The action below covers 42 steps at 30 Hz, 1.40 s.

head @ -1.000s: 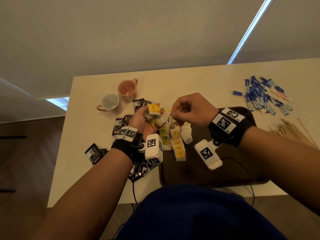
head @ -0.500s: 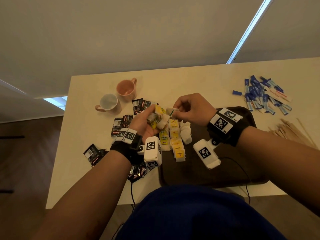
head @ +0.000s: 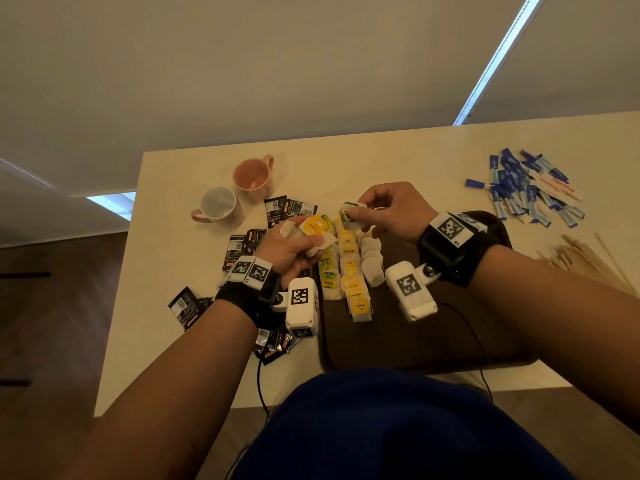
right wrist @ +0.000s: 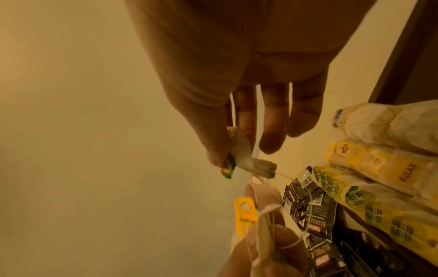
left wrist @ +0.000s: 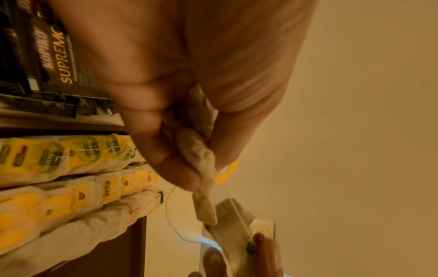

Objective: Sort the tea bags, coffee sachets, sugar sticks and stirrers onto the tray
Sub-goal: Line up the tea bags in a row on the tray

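Pinching a green-tagged tea bag (head: 352, 212) between thumb and forefinger, our right hand (head: 391, 211) hovers over the far end of the dark tray (head: 450, 341); our left hand (head: 289, 249), just beside it, curls round a bunch of tea bags (head: 317, 233) topped by a yellow tag; beneath both hands, three rows of tea bags (head: 349, 271) lie on the tray; coffee sachets (head: 242, 245) lie scattered on the table (head: 398, 157) under our left hand; sugar sticks (head: 526, 188) and stirrers (head: 581, 261) sit well off beyond our right wrist.
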Tool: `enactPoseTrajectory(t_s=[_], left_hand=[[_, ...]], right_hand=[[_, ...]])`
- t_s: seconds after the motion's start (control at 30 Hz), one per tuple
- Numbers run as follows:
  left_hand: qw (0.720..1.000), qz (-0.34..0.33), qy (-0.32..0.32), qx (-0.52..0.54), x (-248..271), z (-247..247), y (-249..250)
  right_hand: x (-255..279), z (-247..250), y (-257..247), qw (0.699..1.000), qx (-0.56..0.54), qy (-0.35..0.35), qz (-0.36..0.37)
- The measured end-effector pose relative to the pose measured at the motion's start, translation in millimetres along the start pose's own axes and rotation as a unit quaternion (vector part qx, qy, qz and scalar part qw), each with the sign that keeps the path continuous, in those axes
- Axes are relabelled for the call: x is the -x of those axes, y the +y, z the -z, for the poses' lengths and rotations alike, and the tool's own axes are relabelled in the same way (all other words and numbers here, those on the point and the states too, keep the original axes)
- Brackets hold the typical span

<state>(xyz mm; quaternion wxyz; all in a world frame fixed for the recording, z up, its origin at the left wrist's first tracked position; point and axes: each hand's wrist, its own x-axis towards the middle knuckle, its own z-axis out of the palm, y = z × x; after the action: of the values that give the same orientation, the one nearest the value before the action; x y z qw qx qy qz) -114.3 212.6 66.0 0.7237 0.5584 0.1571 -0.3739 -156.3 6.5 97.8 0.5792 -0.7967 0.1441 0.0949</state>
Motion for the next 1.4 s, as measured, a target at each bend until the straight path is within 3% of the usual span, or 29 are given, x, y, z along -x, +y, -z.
enactPoseTrajectory(t_s=[0.23,0.5,0.9,1.17,1.3,1.4], left_hand=[[0.999,-0.002,0.041,0.032,-5,14,1],[0.998,0.006,0.036,0.057,-6,19,6],[0.999,0.028,0.04,0.005,-2,22,8],[0.996,0.02,0.086,-0.031,-5,21,12],[0.993,0.015,0.118,-0.013,-7,13,14],[0.993,0.042,0.107,0.014,-11,6,18]], right_hand=[[2,4,-2,0.994,-0.099,0.019,-0.03],[-4,8,-3,0.976,-0.19,0.091,-0.045],[0,9,-14,0.965,-0.243,0.095,-0.031],[3,16,-25,0.954,-0.282,0.104,-0.018],[5,16,-26,0.957,-0.273,0.093,-0.017],[6,10,-23,0.966,-0.246,0.071,-0.033]])
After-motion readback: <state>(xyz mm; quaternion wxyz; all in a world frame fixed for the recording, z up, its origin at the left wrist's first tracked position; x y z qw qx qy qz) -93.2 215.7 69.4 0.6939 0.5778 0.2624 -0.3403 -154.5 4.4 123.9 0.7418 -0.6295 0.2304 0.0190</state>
